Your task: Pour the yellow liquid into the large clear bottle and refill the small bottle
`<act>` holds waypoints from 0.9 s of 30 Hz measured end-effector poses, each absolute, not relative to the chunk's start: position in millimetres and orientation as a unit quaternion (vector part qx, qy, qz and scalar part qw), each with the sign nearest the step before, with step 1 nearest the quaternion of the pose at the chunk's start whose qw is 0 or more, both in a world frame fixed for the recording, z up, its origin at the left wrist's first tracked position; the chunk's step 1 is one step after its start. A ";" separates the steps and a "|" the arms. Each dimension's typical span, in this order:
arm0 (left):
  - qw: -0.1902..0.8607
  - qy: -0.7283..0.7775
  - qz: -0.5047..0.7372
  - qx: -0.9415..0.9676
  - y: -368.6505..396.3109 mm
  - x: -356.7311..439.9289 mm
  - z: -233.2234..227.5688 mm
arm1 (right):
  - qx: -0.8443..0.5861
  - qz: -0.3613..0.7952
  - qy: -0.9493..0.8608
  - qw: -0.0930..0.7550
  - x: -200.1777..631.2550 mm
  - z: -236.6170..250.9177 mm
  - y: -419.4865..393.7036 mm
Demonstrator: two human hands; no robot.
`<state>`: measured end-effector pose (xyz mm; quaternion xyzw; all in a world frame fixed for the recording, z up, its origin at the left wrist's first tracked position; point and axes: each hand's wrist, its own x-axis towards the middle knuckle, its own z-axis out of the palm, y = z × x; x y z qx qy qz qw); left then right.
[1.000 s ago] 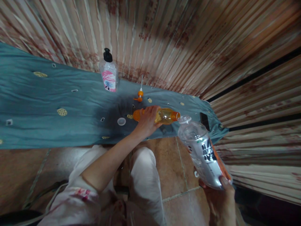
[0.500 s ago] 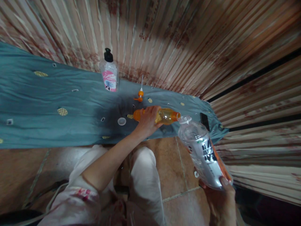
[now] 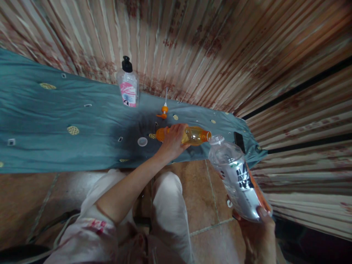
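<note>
**Two open bottles held mouth to mouth over the cloth's edge**

The right hand (image 3: 258, 234) is cut off by the lower edge of the frame; only a thumb and part of the palm show, so the rest of its fingers cannot be made out, though they plainly grip the base of the clear bottle (image 3: 236, 178). Its label print is too blurred to read. The clear bottle tilts up and away from the person, its open mouth just beside the mouth of the orange bottle (image 3: 189, 135); whether the two rims touch cannot be told. The clear bottle looks largely empty, with any liquid hard to see.

The left hand (image 3: 172, 141) wraps its fingers around the orange bottle, which lies nearly level above the teal cloth (image 3: 55, 121) and holds amber liquid.

On the cloth lie a small round cap (image 3: 142, 141) and an orange pump head (image 3: 164, 110). A pump bottle (image 3: 128, 86) with a pink label stands against the curtain (image 3: 209, 44). A dark phone (image 3: 239, 141) lies near the cloth's right end.
</note>
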<state>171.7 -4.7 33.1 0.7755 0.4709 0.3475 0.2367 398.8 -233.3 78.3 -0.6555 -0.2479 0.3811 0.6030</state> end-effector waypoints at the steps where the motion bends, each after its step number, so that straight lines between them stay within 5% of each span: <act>1: 0.237 0.472 0.344 0.776 -4.9 171.5 33.8 | -0.654 0.384 -0.251 0.602 398.1 78.6 -232.9; 27: 0.221 0.464 0.372 0.773 -3.8 173.3 25.5 | -0.664 0.369 -0.250 0.601 386.3 84.7 -233.0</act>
